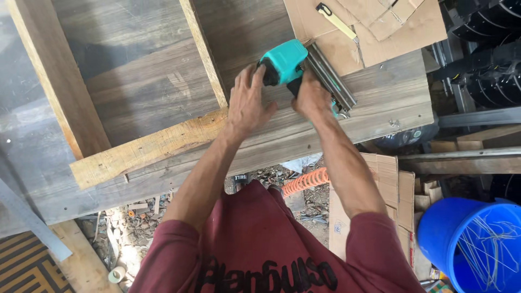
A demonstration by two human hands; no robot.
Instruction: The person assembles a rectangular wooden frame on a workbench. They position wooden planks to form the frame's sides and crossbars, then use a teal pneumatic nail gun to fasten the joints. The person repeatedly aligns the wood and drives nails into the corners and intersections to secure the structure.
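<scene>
A teal and black nail gun (287,64) sits near the middle of the view, its nose pressed down on a grey wood-grain panel (380,97) where 2 pale wooden battens meet. Its long metal magazine (332,78) runs back and to the right, toward the edge of the panel. The right hand (310,97) is closed around the grip of the nail gun, fingers wrapped under the teal body. The left hand (248,103) lies just beside it with fingers spread wide, palm flat on the panel and on the end of the crosswise batten (146,149), fingertips touching the black rear of the tool; it grasps nothing. A second, narrower batten (205,51) runs up from that joint, and a wider one (57,81) lies farther left. Sheets of brown cardboard (412,27) rest at the far end of the panel, with a yellow utility knife (336,20) on them. Below the panel's near edge an orange coiled air hose (306,182) shows over rubble, and a blue bucket (439,239) stands at the lower right.
</scene>
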